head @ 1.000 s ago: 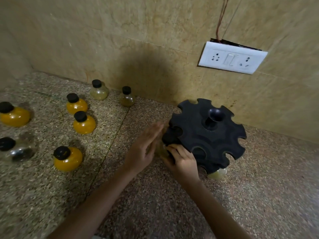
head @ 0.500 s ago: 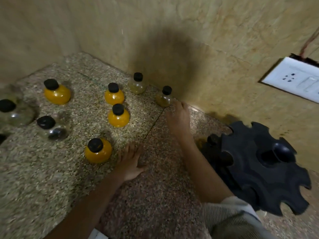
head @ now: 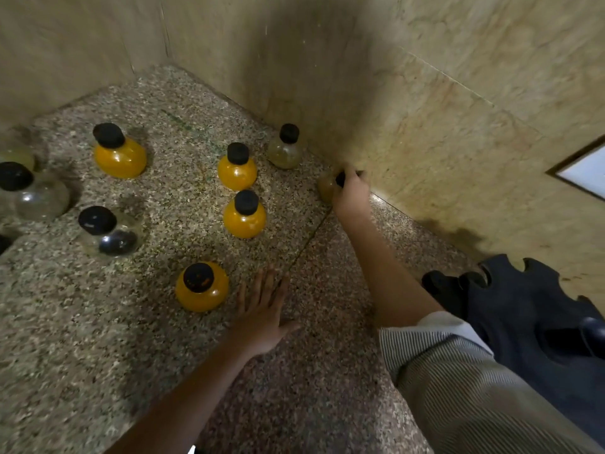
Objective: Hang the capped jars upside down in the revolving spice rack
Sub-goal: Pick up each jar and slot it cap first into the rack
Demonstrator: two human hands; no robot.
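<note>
Several round jars with black caps stand upright on the speckled counter. My right hand reaches to the back wall and closes around the black cap of a small olive jar, mostly hidden by my fingers. My left hand lies flat and open on the counter, just right of the nearest orange jar. The black revolving spice rack sits at the right edge, partly behind my striped sleeve. A black cap shows at the rack's left side.
More orange jars, another olive jar and clear jars stand to the left. Tiled walls close the back and left. A white switch plate is on the right wall.
The view has swung left. My right hand has moved from the counter near the wall onto the small olive jar and closed on its cap. My left hand still rests flat by the orange jar.
</note>
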